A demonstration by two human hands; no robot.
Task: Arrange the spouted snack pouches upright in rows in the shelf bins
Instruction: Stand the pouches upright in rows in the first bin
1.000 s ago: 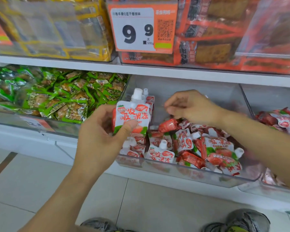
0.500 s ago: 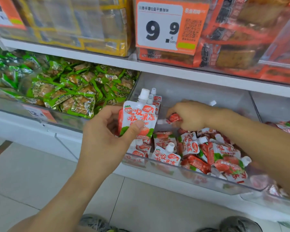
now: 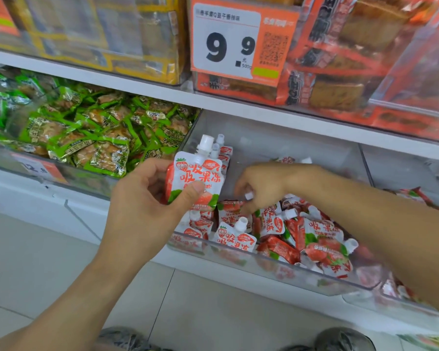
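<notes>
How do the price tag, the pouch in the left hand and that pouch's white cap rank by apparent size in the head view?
1. Price tag
2. Pouch in the left hand; nearer the camera, so true size is unsure
3. White cap

Two hands [image 3: 147, 198] [image 3: 261, 186], one price tag [image 3: 238, 39], one clear bin [image 3: 264, 264] of too many jumbled pouches [image 3: 322, 239] to count

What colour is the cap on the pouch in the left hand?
White, on the pouch that the left hand holds; head view.
</notes>
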